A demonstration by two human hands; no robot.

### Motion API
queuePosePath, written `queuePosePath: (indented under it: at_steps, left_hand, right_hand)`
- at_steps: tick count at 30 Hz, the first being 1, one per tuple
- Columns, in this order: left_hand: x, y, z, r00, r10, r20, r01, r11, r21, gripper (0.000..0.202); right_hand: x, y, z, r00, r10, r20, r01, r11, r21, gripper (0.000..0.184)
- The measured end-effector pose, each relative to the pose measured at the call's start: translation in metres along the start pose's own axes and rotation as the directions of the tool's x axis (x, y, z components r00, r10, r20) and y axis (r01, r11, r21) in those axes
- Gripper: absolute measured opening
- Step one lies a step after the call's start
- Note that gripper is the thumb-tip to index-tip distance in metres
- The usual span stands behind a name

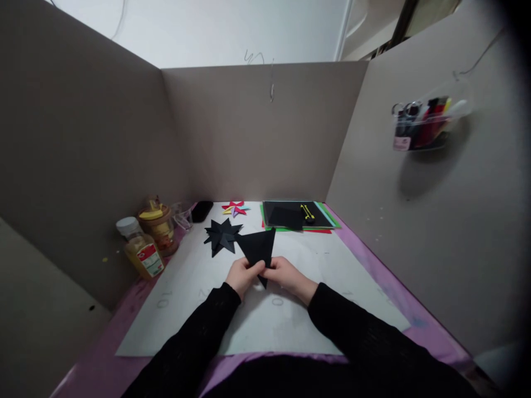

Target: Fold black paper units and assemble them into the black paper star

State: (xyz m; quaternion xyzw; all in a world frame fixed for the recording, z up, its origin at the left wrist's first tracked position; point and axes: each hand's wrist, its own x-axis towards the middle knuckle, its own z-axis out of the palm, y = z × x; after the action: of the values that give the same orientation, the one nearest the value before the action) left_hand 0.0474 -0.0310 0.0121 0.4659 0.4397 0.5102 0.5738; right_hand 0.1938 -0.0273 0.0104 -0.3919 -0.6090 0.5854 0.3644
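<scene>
A black folded paper triangle [259,247] is held up over the white sheet [315,326] on the desk. My left hand [244,276] pinches its lower left edge, and my right hand [287,275] grips its lower right edge; both are closed on it. Just behind the triangle, a black folded paper star [221,235] lies flat on the white sheet. A smaller multicoloured paper star [234,208] lies further back.
A stack of coloured paper with a black sheet on top [296,215] sits at the back, with a small black and yellow tool on it. Bottles and a jar [146,243] stand at the left. Cardboard walls enclose the desk; a clear holder of pens [427,124] hangs on the right wall.
</scene>
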Motion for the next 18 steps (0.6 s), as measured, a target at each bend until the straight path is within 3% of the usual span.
queuePosePath:
  at_steps: [2, 5, 7, 12, 15, 18]
  left_hand:
    - [-0.003, -0.003, 0.002, 0.999, -0.021, -0.028, 0.021, 1.000, 0.020, 0.037]
    - [-0.001, -0.005, -0.003, 0.995, -0.017, -0.094, 0.021, 0.999, 0.040, 0.036]
    - [0.000, -0.005, -0.006, 0.997, -0.017, -0.069, 0.021, 0.998, 0.053, 0.035]
    - [-0.003, -0.004, -0.003, 0.998, -0.038, 0.045, 0.034, 0.997, 0.074, 0.031]
    - [-0.006, -0.002, -0.001, 0.995, -0.050, 0.090, 0.042, 0.996, 0.081, 0.029]
    - [-0.007, -0.002, 0.000, 0.990, -0.083, 0.112, 0.072, 0.993, 0.097, 0.029]
  right_hand:
    - [-0.001, 0.000, -0.002, 0.999, 0.018, 0.043, -0.014, 0.996, -0.083, 0.024]
    - [-0.002, -0.003, -0.006, 0.997, -0.057, -0.056, 0.050, 0.992, -0.112, 0.025]
    - [-0.001, -0.006, -0.009, 0.983, -0.119, -0.142, 0.109, 0.991, -0.078, 0.026]
    - [0.002, -0.009, -0.016, 0.958, -0.125, -0.257, 0.113, 0.992, -0.059, 0.032]
    - [0.006, -0.015, -0.029, 0.921, -0.148, -0.362, 0.175, 0.984, 0.043, 0.029]
    - [0.010, -0.022, -0.048, 0.854, -0.140, -0.502, 0.251, 0.954, 0.162, 0.025]
